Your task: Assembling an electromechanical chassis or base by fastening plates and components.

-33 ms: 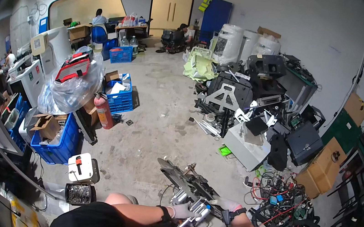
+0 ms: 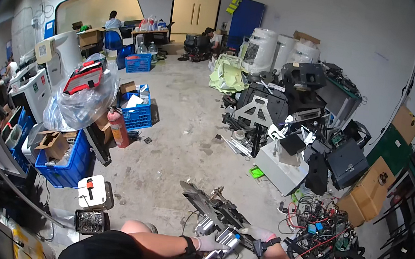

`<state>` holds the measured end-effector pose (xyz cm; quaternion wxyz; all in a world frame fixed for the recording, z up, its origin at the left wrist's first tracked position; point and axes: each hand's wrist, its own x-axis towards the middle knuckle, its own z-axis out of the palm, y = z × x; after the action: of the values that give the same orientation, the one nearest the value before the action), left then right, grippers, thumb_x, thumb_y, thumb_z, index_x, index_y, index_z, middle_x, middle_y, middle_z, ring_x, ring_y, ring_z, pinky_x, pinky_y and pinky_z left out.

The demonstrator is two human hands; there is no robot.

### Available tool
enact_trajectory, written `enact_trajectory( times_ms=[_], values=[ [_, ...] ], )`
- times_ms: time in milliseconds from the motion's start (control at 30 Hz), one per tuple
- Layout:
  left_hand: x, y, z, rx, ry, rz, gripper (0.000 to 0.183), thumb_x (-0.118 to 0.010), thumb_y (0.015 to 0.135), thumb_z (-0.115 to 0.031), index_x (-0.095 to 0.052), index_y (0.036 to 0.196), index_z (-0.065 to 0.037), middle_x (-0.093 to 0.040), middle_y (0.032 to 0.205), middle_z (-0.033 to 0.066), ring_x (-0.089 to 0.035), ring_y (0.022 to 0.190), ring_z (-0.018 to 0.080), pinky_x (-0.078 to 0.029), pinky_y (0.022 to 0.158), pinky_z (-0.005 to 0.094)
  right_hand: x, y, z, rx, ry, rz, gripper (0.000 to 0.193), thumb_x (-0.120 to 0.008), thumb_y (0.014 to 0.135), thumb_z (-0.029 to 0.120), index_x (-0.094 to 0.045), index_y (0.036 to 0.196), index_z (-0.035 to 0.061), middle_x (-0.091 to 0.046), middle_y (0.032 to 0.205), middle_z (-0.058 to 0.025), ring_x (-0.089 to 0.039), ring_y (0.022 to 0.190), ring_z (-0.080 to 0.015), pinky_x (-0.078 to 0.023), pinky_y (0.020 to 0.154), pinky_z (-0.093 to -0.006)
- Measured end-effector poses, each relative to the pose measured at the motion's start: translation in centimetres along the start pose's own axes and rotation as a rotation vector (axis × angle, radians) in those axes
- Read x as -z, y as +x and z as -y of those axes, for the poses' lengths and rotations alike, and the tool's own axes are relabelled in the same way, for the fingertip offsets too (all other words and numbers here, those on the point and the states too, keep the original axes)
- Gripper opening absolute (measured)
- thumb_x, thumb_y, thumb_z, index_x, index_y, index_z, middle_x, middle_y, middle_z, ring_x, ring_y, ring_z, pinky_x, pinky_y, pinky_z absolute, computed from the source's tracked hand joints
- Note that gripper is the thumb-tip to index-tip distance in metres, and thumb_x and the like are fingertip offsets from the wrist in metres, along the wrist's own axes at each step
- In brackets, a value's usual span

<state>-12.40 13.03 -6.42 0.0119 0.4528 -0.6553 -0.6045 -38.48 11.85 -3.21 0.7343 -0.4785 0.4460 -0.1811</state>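
The left hand (image 2: 210,242) has shifted a little to the right: its fingers now stretch farther across the near side of the dark machine part (image 2: 218,207), while the right hand (image 2: 258,233) stays about where it was. The machine part itself looks unmoved, so this seems a small change of hold rather than a shift of the load.

The part slants in front of the person, its far left corner out over the floor (image 2: 164,176) and its near right corner by the right hand; what bears its weight cannot be made out. The left fingers are spread and loosely bent — just below the ribbed silver block (image 2: 228,235) on the near edge, and just above a small silver tube (image 2: 211,257). Whether they close on either cannot be told. The right hand, in a pale glove, lies against the near right corner; its fingertips are hard to see, so how far they are open, or whether they grip, is unclear — a cable heap (image 2: 325,234) lies beyond it.
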Motion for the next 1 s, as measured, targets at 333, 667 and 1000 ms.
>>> enact_trajectory(
  times_ms=[333,667,1000],
  values=[
    [-0.6,-1.3,-2.1,0.094,-0.130,-0.030,0.133,-0.081,0.078,-0.065,-0.014,0.159,0.017,-0.042,0.157,0.0318,-0.046,0.145,0.0365,-0.039,0.119,0.0372,-0.1,-0.6,-0.3,0.008,0.051,0.010,0.028,-0.055,0.109,0.024,-0.065,0.126,0.0046,-0.068,0.115,0.0004,-0.060,0.103,-0.0107,-0.049,0.092,-0.0277],
    [-1.5,-1.7,-1.4,0.113,-0.076,-0.061,0.133,-0.080,0.078,-0.069,-0.015,0.161,0.014,-0.040,0.159,0.0322,-0.040,0.150,0.0376,-0.034,0.123,0.0387,-0.5,-1.2,0.0,0.150,-0.403,-0.010,0.041,-0.055,0.109,0.029,-0.061,0.133,-0.0023,-0.069,0.123,-0.0063,-0.060,0.113,-0.0177,-0.046,0.104,-0.0333],
    [-1.5,-0.9,0.3,0.055,-0.003,-0.232,0.113,-0.086,0.082,-0.055,-0.031,0.150,0.017,-0.061,0.138,0.0270,-0.062,0.126,0.0322,-0.050,0.107,0.0380,1.0,1.0,-0.9,0.145,-0.679,-0.009,0.068,-0.056,0.105,0.055,-0.054,0.142,-0.0015,-0.067,0.132,-0.0222,-0.062,0.122,-0.0302,-0.047,0.104,-0.0411]
  ],
)
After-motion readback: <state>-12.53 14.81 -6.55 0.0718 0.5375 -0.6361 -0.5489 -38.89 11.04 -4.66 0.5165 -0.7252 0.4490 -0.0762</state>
